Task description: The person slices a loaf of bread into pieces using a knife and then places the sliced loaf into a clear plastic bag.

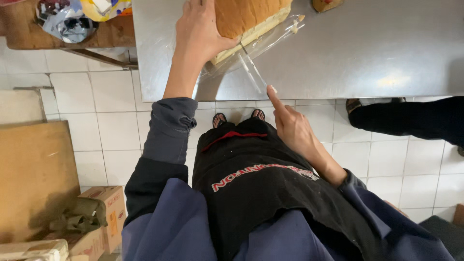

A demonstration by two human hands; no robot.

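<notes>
Black apron (261, 193) hung lowest in frame; left hand (200, 31) steadied the loaf (246, 17) with spread fingers while right hand (292, 126) pinched the knife (252, 70) slicing.

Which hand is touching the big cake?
The left hand rests flat on the big sponge cake on the metal table. The right hand only touches the clear plastic wrap at the table's edge.
</notes>
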